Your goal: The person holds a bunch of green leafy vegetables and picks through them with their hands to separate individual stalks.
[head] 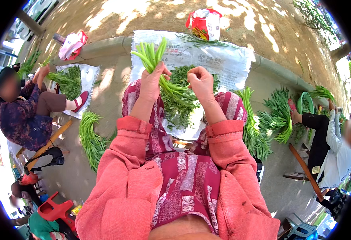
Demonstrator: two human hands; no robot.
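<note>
A bunch of long green leafy-vegetable stems (156,52) is gripped in my left hand (151,84), cut ends up and the thinner ends trailing to the right. My right hand (202,84) is beside those thinner ends, thumb and fingers drawn together. A stem tip reaches its fingers; whether they pinch it is hidden. Below both hands, between my knees, a heap of loose green leaves (178,108) lies on a white woven sack (232,66) bearing print.
Long-stemmed greens lie by my left (91,138) and right (247,120) sides. A red-and-white bag (207,25) stands beyond the sack, past a concrete curb (112,46). People sit on both sides, one at left (25,117) and one at right (328,144), handling greens. A red plastic stool (57,208) is behind left.
</note>
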